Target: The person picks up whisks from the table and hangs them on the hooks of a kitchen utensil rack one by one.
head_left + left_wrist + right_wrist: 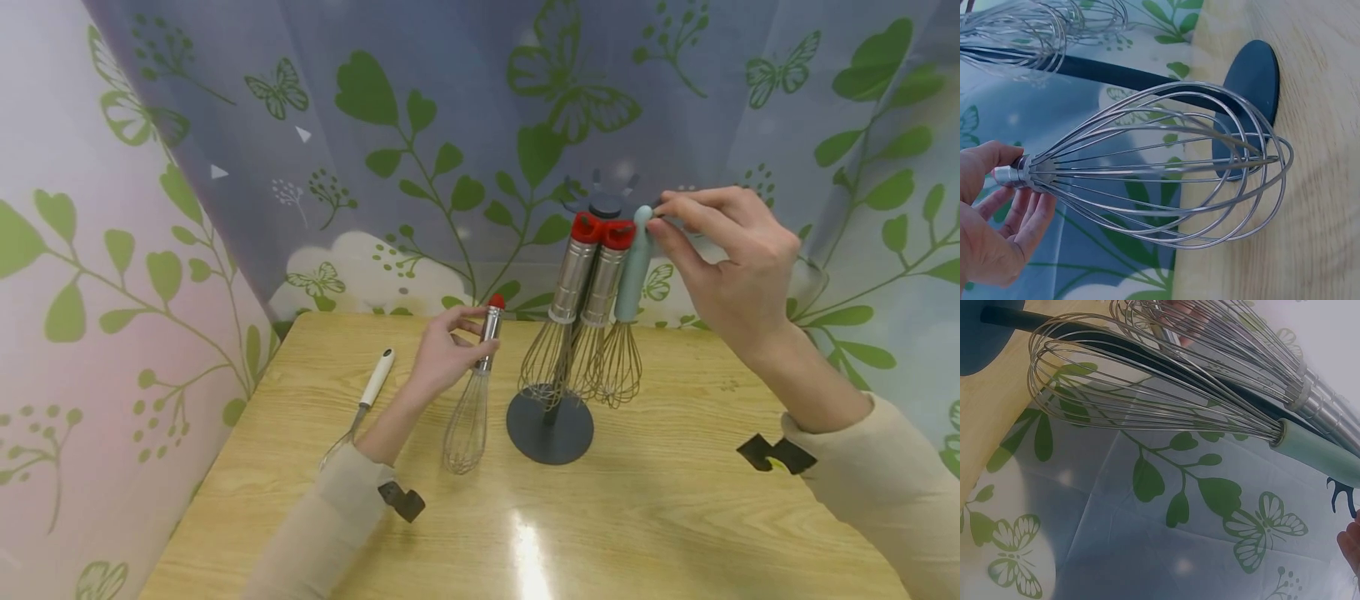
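My left hand (pixel 444 350) grips the steel handle of a red-tipped whisk (pixel 492 323), its wire loops hanging down over the table. In the left wrist view the same whisk (pixel 1166 169) crosses in front of the stand's base. My right hand (pixel 738 254) pinches the top end of a whisk with a mint-green handle (pixel 633 271), between thumb and forefinger. That green whisk hangs at the right of the dark rack stand (pixel 551 442). Beside it on the stand hang two steel-handled whisks (pixel 573 279) with red ends. The right wrist view shows the green handle (pixel 1322 453) and only some fingertips (pixel 1352 544).
A utensil with a white handle (pixel 377 379) lies at the left of the wooden table (pixel 637 517), partly behind my left forearm. Dark hooks (pixel 604 202) spread from the top of the stand. A curtain (pixel 465 108) with leaves and butterflies hangs behind.
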The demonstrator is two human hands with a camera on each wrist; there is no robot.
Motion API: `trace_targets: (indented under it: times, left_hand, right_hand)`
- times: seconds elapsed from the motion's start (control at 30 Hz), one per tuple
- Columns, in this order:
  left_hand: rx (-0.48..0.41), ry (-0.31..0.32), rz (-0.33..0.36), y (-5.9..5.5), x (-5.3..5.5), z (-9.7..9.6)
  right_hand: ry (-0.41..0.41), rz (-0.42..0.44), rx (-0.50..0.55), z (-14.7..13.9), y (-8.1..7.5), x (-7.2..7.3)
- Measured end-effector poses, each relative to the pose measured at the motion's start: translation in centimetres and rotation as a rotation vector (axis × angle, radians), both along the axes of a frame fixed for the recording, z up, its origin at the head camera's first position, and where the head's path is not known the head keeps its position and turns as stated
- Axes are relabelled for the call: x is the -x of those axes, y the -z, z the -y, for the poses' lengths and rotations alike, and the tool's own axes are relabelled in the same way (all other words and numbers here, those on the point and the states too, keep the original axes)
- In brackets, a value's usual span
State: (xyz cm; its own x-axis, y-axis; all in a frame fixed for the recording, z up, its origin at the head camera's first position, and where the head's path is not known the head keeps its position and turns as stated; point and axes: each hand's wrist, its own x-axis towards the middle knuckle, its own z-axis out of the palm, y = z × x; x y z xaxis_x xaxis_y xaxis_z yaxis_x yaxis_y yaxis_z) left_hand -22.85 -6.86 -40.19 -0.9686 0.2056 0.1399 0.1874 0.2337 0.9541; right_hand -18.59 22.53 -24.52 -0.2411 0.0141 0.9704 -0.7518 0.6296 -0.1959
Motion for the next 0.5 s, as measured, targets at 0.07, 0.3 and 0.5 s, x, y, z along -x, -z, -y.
trace_targets:
  times: [0.07, 0.3, 0.5]
  left_hand:
    - [0.004, -0.006, -0.011, -0.3, -0.2, -0.2]
    - [0.012, 0.007, -0.042, -1.3, -0.8, -0.5]
    - [0.027, 0.001, -0.087, -2.3, -1.4, -0.7]
  right_hand:
    - [0.001, 0.003, 0.0, 0.0, 0.0, 0.0]
    - [-0.002, 0.004, 0.003, 0.0, 0.0, 0.0]
    - [-0.006, 0.008, 0.002, 0.0, 0.0, -0.1]
